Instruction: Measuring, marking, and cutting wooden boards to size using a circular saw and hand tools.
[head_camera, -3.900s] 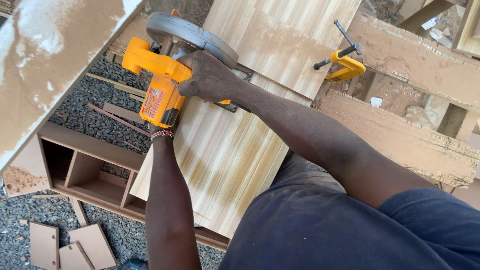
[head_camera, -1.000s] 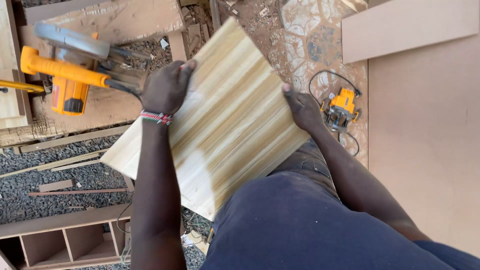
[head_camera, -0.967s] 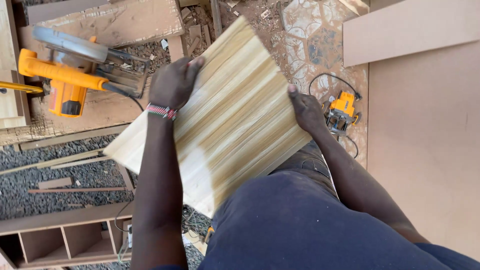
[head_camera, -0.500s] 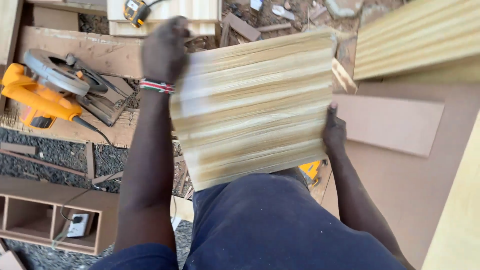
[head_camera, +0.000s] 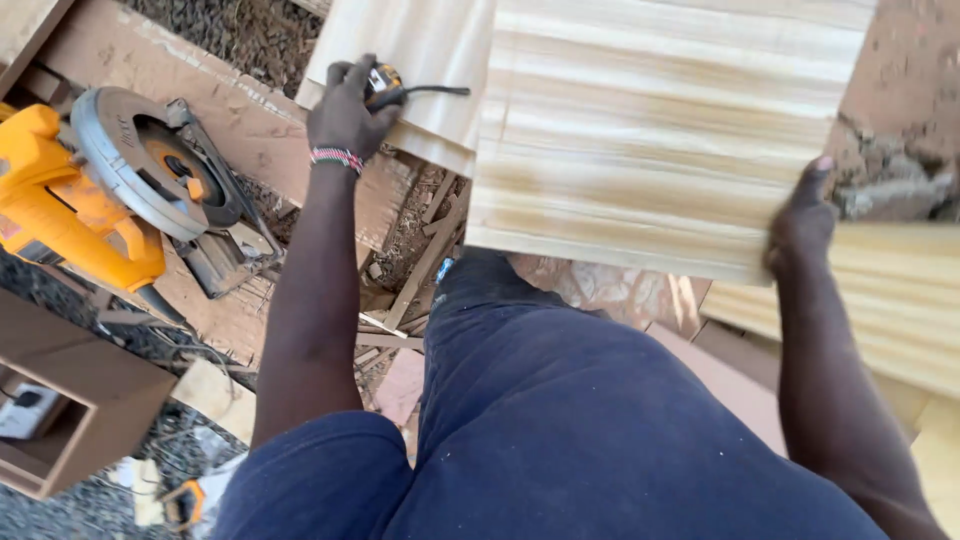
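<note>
Your right hand (head_camera: 800, 225) grips the lower right edge of the striped veneered panel (head_camera: 650, 130), fingers curled under and thumb up along the side; the panel is held clear of the ground, roughly level, in front of your thighs, carried by that one hand alone. Your left hand (head_camera: 350, 105) is off the panel and closed over a small yellow and black object with a dark lead or strap trailing right (head_camera: 385, 80); it may be a tape measure, though motion blur prevents a firm identification. That hand rests on a second pale striped sheet (head_camera: 400, 60) lying just beyond the held panel. The orange circular saw (head_camera: 110, 190) sits on the brown board (head_camera: 250, 130) to your left, blade guard facing up, well apart from both hands. A brown open-fronted cabinet box (head_camera: 70, 400) stands lower left on gravel, and more striped boards (head_camera: 900, 300) lie at right, below your right wrist. Risk noted: a one-handed hold at one edge leaves the far corner unsupported, so the panel could tip or slip and chip its veneer on the boards beneath. Offcuts and loose strips near your feet (head_camera: 410, 260) present a tripping hazard.
</note>
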